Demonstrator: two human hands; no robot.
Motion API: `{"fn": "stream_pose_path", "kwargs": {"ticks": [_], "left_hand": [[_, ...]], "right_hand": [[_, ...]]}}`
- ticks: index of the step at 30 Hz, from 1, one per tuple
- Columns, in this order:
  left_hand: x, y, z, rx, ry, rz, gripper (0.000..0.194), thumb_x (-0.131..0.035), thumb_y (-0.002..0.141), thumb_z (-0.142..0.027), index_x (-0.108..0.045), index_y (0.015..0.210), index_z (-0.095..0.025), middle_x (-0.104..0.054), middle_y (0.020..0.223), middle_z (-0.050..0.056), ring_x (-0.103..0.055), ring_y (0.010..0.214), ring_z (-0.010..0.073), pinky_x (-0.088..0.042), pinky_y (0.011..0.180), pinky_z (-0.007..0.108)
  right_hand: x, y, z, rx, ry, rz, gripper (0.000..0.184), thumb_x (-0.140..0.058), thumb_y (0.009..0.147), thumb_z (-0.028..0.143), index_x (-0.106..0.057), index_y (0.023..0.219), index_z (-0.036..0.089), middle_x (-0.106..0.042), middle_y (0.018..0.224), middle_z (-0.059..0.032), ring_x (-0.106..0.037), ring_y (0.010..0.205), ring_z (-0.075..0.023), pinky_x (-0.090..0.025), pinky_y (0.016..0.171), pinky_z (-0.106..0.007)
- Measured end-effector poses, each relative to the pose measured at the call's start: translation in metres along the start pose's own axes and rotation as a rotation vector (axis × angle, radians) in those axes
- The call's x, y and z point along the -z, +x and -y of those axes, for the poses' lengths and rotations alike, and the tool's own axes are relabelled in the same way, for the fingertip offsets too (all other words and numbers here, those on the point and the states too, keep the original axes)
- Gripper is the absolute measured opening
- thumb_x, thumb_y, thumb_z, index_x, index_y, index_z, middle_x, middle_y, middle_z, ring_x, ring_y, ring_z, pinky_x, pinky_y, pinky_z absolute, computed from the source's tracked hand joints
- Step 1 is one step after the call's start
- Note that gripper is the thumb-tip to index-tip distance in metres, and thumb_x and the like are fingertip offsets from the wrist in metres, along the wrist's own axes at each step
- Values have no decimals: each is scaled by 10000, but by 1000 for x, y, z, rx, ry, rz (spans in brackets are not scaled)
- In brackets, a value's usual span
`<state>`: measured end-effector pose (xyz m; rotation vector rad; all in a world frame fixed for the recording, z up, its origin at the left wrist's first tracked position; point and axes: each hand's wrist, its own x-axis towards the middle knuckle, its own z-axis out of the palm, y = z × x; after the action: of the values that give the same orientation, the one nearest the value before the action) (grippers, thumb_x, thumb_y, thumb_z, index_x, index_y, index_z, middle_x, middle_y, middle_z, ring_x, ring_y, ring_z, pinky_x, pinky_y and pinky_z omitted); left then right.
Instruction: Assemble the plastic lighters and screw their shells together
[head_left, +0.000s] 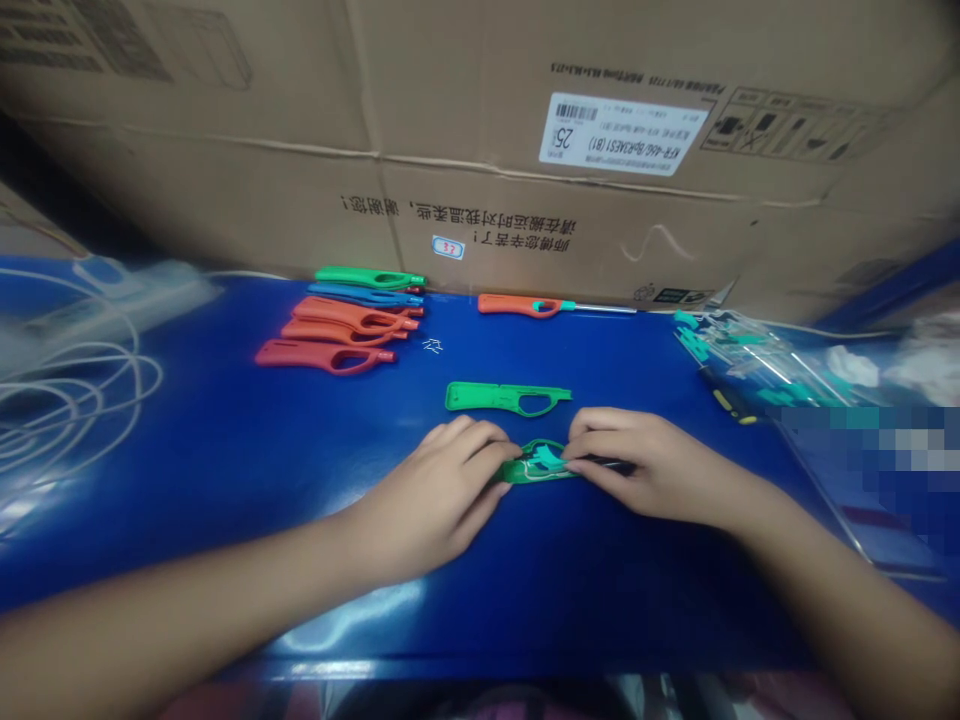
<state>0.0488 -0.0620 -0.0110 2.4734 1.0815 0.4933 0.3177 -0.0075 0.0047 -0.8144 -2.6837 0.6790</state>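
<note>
Both hands are on one green lighter shell half (538, 472), low over the blue table. My left hand (454, 480) is closed around its handle end, which the fingers largely cover. A teal trigger (546, 458) and a thin pale wire lie inside the shell's loop. At the nozzle end my right hand (637, 460) pinches the shell, and a dark thin piece shows between its fingers. Just beyond the hands a second green shell half (510, 398) rests hollow side up, touched by neither hand.
Orange, red, blue and green lighter shells (330, 355) are piled at the back left, near small white bits (433, 346). An orange lighter (525, 306) with a metal tube lies by the cardboard box (465, 130). Metal tubes with teal parts (765, 355), a yellow-black screwdriver (727, 402) and white cables (75, 390) flank them.
</note>
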Motion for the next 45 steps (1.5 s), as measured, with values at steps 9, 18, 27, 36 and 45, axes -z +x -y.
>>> {"fn": "stream_pose_path", "kwargs": {"ticks": [9,18,27,36,45], "left_hand": [[1,1,0,41,-69,-5,273,-473,1012,-219,-549,1272,-189,-572,1221,102,-510,1120,259,-469,995,479],[0,1,1,48,-68,2,270,-470,1013,-212,-545,1272,-193,-567,1216,95,-502,1115,256,-462,994,471],[0,-1,-1,49,-41,9,309,-456,1009,-181,-533,1307,-184,-551,1204,108,-494,1104,265,-474,973,485],[4,-3,-4,69,-9,44,342,-445,993,-143,-527,1323,-183,-536,1149,104,-498,1064,264,-486,923,485],[5,-3,-6,91,-8,53,316,-442,999,-164,-542,1297,-190,-540,1124,92,-504,1037,255,-481,898,469]], "right_hand": [[5,-2,5,-32,57,-52,108,-560,984,220,-665,976,197,-696,924,-16,-617,803,-117,-447,724,-239],[4,0,14,-123,201,-19,146,-560,991,286,-668,962,191,-689,861,-6,-557,667,-92,-420,619,-225],[6,0,15,-74,187,65,119,-520,1006,251,-624,989,197,-656,1017,-34,-594,885,-132,-450,785,-268],[6,-1,20,-61,203,189,95,-531,990,207,-624,974,208,-612,1091,-27,-585,924,-124,-446,810,-267],[6,-2,26,-98,157,217,103,-520,1000,245,-621,995,227,-606,1134,-17,-588,929,-128,-439,818,-274]]}}
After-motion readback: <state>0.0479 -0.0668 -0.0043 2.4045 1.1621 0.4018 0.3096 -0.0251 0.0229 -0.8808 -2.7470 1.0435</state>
